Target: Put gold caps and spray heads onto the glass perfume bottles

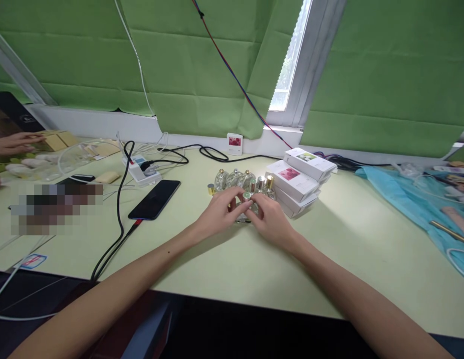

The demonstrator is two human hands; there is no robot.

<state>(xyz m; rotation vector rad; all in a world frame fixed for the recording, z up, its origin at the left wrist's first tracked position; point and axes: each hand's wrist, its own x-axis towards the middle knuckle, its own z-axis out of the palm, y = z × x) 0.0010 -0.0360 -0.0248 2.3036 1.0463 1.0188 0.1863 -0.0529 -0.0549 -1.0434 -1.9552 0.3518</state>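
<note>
A glass perfume bottle with a shiny cap (247, 196) stands between my hands on the table. My left hand (221, 210) curls round its left side, thumb and fingers at the cap. From the other side, my right hand (272, 218) has its fingers bent against the same bottle near the cap. My fingers cover much of the glass. Just behind, several clear round perfume bottles (221, 180) stand close together. A few have tall shiny caps (269, 181). One loose gold cap (211, 189) sits left of the group.
White boxes (296, 183) are stacked right of the bottles; one small box (235, 143) stands by the wall. Leftward lie a phone (154, 199) on a cable and a power strip (142, 172). A co-worker's hand (15, 143) shows at far left, blue cloth (400, 199) at right.
</note>
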